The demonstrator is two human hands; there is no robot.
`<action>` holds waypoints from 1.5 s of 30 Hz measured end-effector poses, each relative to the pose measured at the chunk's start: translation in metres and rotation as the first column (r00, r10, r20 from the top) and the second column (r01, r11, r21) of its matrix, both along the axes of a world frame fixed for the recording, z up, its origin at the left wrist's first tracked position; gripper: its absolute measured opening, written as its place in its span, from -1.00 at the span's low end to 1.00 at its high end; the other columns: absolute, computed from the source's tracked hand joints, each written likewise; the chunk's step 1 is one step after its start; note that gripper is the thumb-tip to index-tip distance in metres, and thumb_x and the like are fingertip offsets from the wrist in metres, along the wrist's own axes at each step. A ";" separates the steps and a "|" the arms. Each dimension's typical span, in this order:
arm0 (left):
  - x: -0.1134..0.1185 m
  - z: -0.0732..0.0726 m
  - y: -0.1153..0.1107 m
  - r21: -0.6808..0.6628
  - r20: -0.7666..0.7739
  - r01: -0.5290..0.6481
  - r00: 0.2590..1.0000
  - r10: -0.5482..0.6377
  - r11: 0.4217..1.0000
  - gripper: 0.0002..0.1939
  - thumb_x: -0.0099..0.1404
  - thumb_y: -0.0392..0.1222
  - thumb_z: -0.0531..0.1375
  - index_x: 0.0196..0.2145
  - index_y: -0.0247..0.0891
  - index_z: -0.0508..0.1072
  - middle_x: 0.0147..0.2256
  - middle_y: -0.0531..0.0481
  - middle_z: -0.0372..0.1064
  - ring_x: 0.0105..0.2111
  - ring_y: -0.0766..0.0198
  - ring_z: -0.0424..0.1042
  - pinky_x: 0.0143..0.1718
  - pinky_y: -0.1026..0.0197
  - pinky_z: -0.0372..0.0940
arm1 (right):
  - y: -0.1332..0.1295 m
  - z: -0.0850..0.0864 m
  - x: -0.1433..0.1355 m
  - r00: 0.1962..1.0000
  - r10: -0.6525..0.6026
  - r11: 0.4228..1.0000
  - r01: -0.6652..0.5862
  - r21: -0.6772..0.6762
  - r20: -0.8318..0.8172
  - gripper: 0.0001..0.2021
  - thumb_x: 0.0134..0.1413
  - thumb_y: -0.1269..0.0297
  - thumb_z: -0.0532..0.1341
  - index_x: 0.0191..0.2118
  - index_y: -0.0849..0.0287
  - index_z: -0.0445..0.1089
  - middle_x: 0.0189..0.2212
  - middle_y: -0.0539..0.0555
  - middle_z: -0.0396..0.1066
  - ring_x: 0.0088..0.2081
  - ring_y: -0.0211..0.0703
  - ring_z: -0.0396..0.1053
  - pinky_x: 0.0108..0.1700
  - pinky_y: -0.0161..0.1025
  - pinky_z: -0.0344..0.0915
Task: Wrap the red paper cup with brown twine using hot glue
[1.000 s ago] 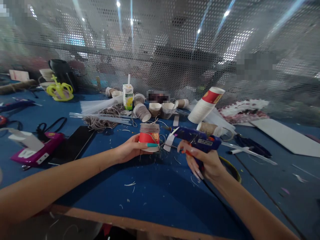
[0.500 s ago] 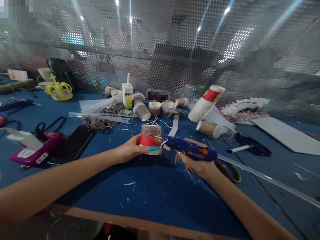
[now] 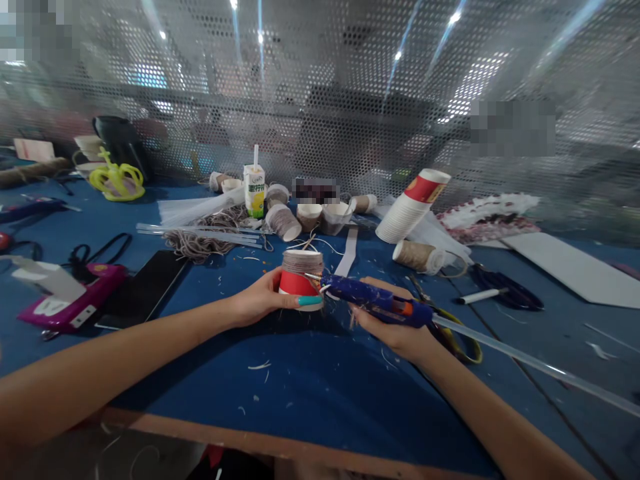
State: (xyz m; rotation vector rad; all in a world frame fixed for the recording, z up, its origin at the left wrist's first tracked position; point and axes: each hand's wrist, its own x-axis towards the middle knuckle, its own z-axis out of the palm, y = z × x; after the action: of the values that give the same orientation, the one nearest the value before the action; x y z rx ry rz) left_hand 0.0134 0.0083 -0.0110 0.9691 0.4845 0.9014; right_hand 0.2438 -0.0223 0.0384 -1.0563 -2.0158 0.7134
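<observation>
Head view: right hand (image 3: pixel 397 331), fingers wrapped round a glue gun (image 3: pixel 376 300), sits at four o'clock of the cup (image 3: pixel 291 282); left hand (image 3: pixel 263 293), at eight, curls its fingers about it. Cord (image 3: pixel 303 264) covers the top; red below looks unfinished.

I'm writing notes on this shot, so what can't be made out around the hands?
All in the head view:
Left hand: fingers behind the paper cup, hidden by it.
Right hand: trigger finger, hidden by the glue gun.
Clear glue stick: far end, cut off by the right edge.
Nozzle: whether it touches the cup, too small to tell.
</observation>
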 end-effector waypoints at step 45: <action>-0.004 0.000 0.001 0.000 -0.019 0.004 1.000 -0.004 1.000 -0.40 -0.15 -0.32 0.46 -0.09 -0.35 0.44 -0.17 -0.18 0.52 -0.16 0.10 0.50 0.01 0.03 0.27 | 0.000 -0.002 0.003 0.997 -0.041 0.998 0.038 0.059 0.062 -0.79 0.00 0.27 0.19 -0.58 0.11 0.21 -0.62 -0.02 0.27 -0.54 -0.21 0.27 -0.51 -0.25 0.20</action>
State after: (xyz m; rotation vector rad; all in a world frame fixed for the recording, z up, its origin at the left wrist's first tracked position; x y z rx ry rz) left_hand 0.0098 0.0095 -0.0108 0.9789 0.4983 0.8899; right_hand 0.2466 -0.0220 0.0361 -1.0938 -2.0509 0.6041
